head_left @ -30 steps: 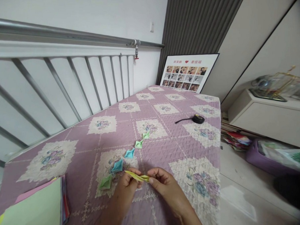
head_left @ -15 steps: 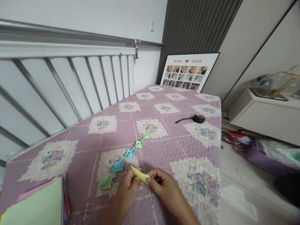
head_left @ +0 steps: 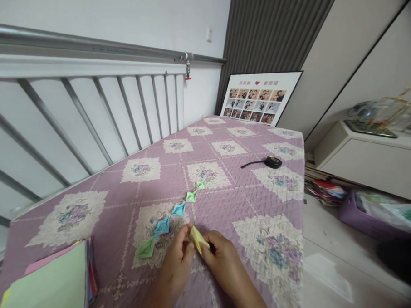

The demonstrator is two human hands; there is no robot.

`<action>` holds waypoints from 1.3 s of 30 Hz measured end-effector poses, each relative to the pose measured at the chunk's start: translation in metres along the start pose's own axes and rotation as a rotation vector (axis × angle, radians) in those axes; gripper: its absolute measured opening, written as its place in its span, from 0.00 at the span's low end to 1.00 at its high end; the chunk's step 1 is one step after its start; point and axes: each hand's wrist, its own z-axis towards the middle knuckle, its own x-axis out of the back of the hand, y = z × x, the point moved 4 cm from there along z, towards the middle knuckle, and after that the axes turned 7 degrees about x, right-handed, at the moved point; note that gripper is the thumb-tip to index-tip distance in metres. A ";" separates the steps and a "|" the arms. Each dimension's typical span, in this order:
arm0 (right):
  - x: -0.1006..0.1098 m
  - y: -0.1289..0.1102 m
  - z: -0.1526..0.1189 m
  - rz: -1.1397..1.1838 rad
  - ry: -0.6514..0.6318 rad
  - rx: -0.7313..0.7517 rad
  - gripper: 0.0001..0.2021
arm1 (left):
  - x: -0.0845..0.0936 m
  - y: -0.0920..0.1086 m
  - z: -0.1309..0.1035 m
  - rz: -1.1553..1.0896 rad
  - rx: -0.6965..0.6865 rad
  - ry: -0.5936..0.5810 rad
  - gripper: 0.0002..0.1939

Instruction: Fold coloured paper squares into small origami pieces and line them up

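A folded piece of yellow paper (head_left: 199,241) is held between both hands above the table, tilted with its point away from me. My left hand (head_left: 182,249) is closed, its fingertips pinching the paper's left side. On the right side my right hand (head_left: 220,252) grips it between thumb and fingers. Just beyond and left of my hands lies a diagonal row of small folded paper boats: a green paper boat (head_left: 146,248) nearest, then a blue paper boat (head_left: 162,225), another blue one (head_left: 179,209), and two light green ones, including the farthest paper boat (head_left: 200,184).
A stack of coloured paper (head_left: 50,274) lies at the near left on the floral tablecloth (head_left: 223,209). A black tape measure (head_left: 272,162) rests at the right. Behind stands a photo board (head_left: 260,95), beside a white radiator (head_left: 91,117). A purple basket (head_left: 355,219) is on the floor.
The yellow paper has turned in my hands, from lying lengthwise across to pointing more away from me. My hands have drawn closer together around it. The row of paper boats has stayed put.
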 end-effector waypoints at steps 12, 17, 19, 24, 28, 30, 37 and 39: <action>-0.004 -0.006 -0.004 -0.297 0.133 0.061 0.10 | -0.001 0.008 -0.007 -0.078 -0.130 -0.061 0.23; -0.008 -0.013 -0.006 -0.365 0.116 0.142 0.08 | -0.005 0.007 -0.005 -0.043 -0.087 0.030 0.24; -0.010 -0.014 -0.006 -0.418 0.128 0.153 0.10 | -0.005 0.007 -0.004 0.000 -0.074 0.083 0.19; -0.013 -0.015 -0.006 -0.458 0.132 0.153 0.11 | -0.002 0.006 -0.004 0.050 -0.053 0.156 0.15; -0.015 -0.014 -0.006 -0.416 0.131 0.129 0.10 | 0.000 0.005 -0.003 0.147 -0.033 0.166 0.12; -0.015 -0.013 -0.006 -0.377 0.122 0.104 0.09 | 0.003 0.006 -0.002 0.205 -0.048 0.191 0.12; -0.015 -0.001 -0.003 -0.329 0.096 -0.056 0.14 | 0.010 0.011 -0.004 0.452 -0.144 0.178 0.23; -0.015 0.000 -0.002 -0.378 0.063 -0.056 0.14 | 0.009 0.009 -0.003 0.519 -0.142 0.141 0.24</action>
